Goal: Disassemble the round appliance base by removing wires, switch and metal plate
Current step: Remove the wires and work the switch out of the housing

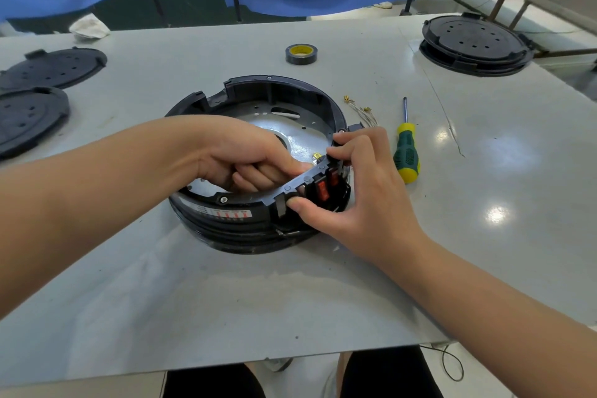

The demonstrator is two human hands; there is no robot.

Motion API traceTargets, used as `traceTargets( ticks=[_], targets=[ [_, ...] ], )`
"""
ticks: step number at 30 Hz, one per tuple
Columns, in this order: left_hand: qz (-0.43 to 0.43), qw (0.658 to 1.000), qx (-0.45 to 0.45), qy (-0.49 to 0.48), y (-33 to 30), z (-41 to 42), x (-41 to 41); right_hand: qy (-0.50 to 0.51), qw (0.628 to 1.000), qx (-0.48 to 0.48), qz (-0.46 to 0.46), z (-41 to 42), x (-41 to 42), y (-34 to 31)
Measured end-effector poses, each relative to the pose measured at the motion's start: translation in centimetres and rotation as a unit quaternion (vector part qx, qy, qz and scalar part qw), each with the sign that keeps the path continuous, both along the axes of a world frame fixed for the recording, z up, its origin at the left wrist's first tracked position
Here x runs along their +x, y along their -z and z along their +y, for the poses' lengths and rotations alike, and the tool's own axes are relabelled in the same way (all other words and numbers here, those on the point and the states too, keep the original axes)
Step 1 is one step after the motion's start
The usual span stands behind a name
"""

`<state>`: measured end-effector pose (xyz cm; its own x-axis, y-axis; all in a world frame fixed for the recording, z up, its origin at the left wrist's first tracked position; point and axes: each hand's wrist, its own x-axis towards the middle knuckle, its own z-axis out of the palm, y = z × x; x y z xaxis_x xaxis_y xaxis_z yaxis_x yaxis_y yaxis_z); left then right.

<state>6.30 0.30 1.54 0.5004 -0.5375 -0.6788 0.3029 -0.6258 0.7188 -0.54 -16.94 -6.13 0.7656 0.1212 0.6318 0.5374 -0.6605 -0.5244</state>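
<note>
A round black appliance base (pixel 277 87) lies open side up in the middle of the table, with a shiny metal plate (pixel 307 136) inside it. Two red rocker switches (pixel 326 186) sit in the near right wall. My left hand (pixel 245 155) reaches inside the base, fingers curled behind the switch section of the wall. My right hand (pixel 352 184) grips the same wall section from outside, thumb below the switches and fingers over the rim. A bundle of removed wires (pixel 361 108) with brass terminals lies on the table just right of the base.
A green and yellow screwdriver (pixel 405 152) lies right of my right hand. A roll of black tape (pixel 301 53) stands behind the base. Black round covers (pixel 48 68) lie at the left, and another base (pixel 475 43) sits at the far right.
</note>
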Motion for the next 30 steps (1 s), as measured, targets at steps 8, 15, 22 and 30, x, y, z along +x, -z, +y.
traceTargets(
  ticks=[8,15,22,30],
  targets=[
    [-0.02,0.999,0.025,-0.029,-0.3,-0.2,-0.5,0.005,1.0,-0.006,0.004,0.0,0.0,0.0],
    [0.028,0.997,0.017,-0.066,-0.1,-0.2,-1.1,0.005,1.0,0.006,0.011,0.1,0.1,-0.1],
    [-0.057,0.994,0.091,-0.036,-0.5,-0.9,-1.8,0.004,1.0,0.009,0.005,0.1,0.0,-0.2],
    [-0.025,0.999,0.015,-0.045,-0.5,-1.2,-1.4,0.009,1.0,0.0,0.004,0.2,0.0,-0.2]
  ],
)
